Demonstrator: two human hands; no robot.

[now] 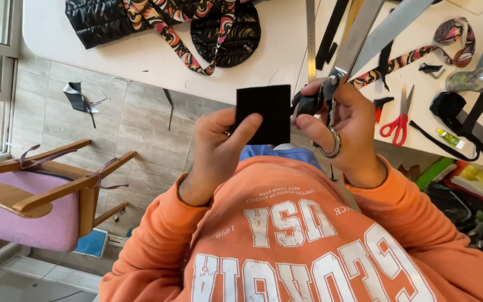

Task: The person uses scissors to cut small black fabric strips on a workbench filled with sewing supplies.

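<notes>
My left hand (219,142) pinches a black fabric square (264,113); my right hand (339,120) grips big scissors (359,36), blades open. Square looks uncut; cutting still ahead, I judge.

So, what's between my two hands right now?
In the head view, a black fabric square, held by the left hand; the right hand grips large shears beside it.

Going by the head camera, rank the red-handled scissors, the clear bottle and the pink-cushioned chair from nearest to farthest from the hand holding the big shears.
From the right hand:
1. Red-handled scissors, just beside it on the table.
2. Clear bottle, farther along the table edge.
3. Pink-cushioned chair, across the floor on the opposite side.
</notes>
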